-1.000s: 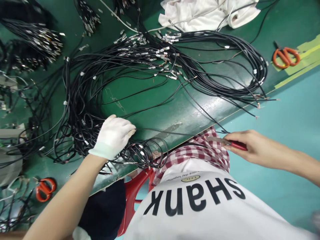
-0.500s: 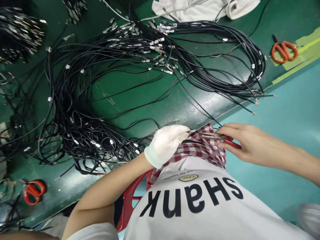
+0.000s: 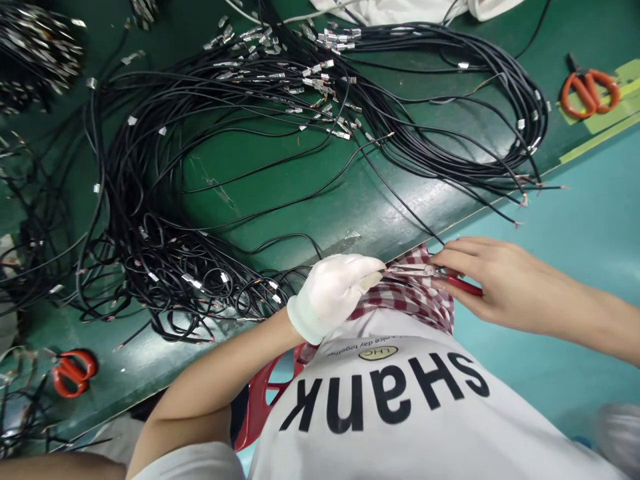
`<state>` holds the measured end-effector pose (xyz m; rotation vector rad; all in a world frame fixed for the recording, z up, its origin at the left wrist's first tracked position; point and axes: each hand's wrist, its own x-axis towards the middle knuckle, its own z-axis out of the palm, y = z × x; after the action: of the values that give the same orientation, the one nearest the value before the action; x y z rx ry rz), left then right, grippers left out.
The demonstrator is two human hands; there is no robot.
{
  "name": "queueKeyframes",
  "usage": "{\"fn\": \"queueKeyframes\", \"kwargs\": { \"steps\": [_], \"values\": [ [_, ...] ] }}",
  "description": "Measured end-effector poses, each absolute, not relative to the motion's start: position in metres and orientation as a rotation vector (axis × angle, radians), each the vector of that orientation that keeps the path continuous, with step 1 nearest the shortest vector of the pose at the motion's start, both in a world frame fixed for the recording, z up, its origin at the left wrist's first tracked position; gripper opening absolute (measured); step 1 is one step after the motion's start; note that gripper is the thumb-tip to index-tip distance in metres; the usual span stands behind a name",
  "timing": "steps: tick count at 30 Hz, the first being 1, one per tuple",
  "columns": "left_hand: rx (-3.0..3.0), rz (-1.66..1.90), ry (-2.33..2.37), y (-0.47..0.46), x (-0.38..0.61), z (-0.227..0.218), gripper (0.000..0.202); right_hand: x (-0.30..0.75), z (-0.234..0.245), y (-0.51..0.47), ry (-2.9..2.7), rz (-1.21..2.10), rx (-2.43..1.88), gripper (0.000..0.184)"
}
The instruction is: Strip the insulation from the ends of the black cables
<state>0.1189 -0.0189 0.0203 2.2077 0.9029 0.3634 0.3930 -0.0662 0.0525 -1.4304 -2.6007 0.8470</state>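
Observation:
My left hand point(image 3: 336, 293), in a white glove, pinches a thin black cable point(image 3: 384, 271) close to its end, just past the table's front edge. In my bare right hand point(image 3: 493, 283) is a slim pair of long-nose pliers point(image 3: 463, 285) with red handles. The metal jaws point left and their tips meet the cable end beside my left fingertips. Whether the jaws grip the wire is too small to tell. Both hands are above a red-and-white checked cloth point(image 3: 420, 300) on my lap.
Bundles of black cables point(image 3: 125, 180) with silvery connectors lie across the green table point(image 3: 250, 213). Orange-handled scissors point(image 3: 590, 93) lie at the far right, and another orange-handled pair point(image 3: 74, 373) at lower left. A white cloth point(image 3: 400, 10) is at the back. A red stool point(image 3: 260, 400) shows beneath me.
The plier tips have come to the cable end at my left fingertips, and the jaws show more clearly. The view has shifted slightly.

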Motion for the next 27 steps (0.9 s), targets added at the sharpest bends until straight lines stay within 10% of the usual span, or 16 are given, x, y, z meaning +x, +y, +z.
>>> {"fn": "queueKeyframes", "kwargs": {
  "steps": [27],
  "values": [
    [2.173,0.265,0.928,-0.0246,0.1153,0.0229,0.025,0.3892,0.0547,-0.0704,-2.757,0.595,-1.383,0.021]
  ]
}}
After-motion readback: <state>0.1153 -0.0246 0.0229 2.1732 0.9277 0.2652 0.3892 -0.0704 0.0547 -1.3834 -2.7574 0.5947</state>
